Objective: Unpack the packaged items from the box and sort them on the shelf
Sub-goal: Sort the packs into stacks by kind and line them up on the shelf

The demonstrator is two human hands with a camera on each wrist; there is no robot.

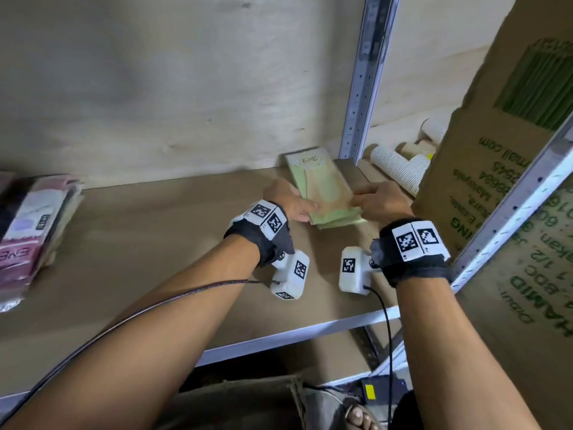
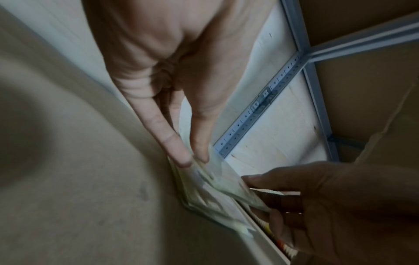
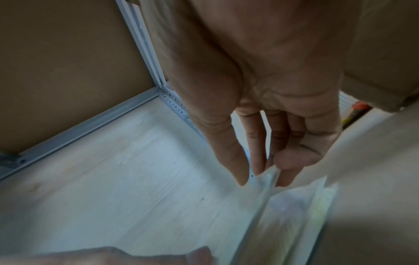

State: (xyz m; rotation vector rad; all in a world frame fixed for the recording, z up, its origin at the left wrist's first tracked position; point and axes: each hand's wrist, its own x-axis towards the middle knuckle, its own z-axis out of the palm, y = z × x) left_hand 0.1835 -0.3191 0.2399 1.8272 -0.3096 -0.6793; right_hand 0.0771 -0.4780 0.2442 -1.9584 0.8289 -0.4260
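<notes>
Now both hands (image 1: 290, 198) (image 1: 383, 198) pinch green packets (image 1: 325, 189), seemingly near shelf (image 1: 155, 243) post (image 1: 359, 97)

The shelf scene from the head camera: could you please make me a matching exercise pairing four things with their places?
Things:
1. green packets
2. pink packets
3. paper cups
4. cardboard box

Places:
A. lying in the next bay, beyond the metal upright
B. standing at the far right of the view
C. at the left end of the shelf
D. between the left hand and right hand, near the back wall

Pairs: 1-D, 2-C, 3-A, 4-B
</notes>
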